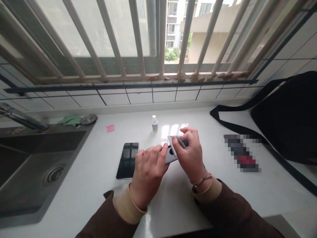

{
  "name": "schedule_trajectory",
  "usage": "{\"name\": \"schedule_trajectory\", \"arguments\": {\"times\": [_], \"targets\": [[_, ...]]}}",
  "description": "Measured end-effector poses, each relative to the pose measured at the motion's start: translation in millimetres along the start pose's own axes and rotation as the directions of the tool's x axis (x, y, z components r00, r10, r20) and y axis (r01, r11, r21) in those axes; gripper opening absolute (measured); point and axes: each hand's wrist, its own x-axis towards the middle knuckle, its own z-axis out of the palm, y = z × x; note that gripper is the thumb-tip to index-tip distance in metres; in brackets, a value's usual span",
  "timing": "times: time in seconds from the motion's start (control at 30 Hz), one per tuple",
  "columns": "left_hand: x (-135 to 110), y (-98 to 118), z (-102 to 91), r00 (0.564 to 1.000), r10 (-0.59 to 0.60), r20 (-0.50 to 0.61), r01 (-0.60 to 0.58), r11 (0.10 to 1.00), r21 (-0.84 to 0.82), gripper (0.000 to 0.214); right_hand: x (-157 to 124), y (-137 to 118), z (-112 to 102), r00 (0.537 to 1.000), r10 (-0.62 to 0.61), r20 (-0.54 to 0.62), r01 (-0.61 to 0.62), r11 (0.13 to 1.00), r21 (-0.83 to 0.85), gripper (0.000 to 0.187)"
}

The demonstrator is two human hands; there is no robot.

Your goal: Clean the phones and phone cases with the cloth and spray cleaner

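Observation:
My left hand (151, 165) is closed around one end of a slim grey phone (170, 160), which has a dark round spot on the face turned up. At the phone's other end, my right hand (189, 147) pinches a folded pale grey cloth (173, 145) and presses it against the phone. Both hands hide much of the phone. A second phone (127, 161), with a dark glossy screen, lies left of my left hand. Beyond the hands stands a small white bottle (155, 123) with a coloured label.
Left is a dark sink (27, 178) with a metal faucet (23, 117). A green cloth (69, 120) and a drain strainer (89, 119) lie behind it. A pink paper (110, 128) rests on the white counter (104, 165). A black bag (289, 122) with straps is at right, near a blurred item.

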Motion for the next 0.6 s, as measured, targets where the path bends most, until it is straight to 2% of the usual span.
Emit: {"name": "schedule_trajectory", "arguments": {"times": [0.17,0.3,0.5,0.6], "targets": [[-2,-4,2.1,0.998,-0.053,0.044,0.056,0.995,-0.082,0.064,6,12,-1,0.982,0.182,-0.041,-0.181,0.983,0.025,0.029],[-4,-4,5.1,0.994,-0.097,0.058,0.105,0.984,-0.141,0.073,7,15,-1,0.964,0.259,-0.066,-0.253,0.964,0.088,0.030],[-4,-8,6.1,0.957,-0.287,0.043,0.289,0.936,-0.203,0.076,8,19,1,0.951,0.287,-0.118,-0.274,0.955,0.118,0.032],[-2,-14,8.7,0.930,-0.361,0.071,0.368,0.904,-0.217,0.074,5,12,-2,0.964,0.207,-0.164,-0.192,0.976,0.103,0.033]]}}
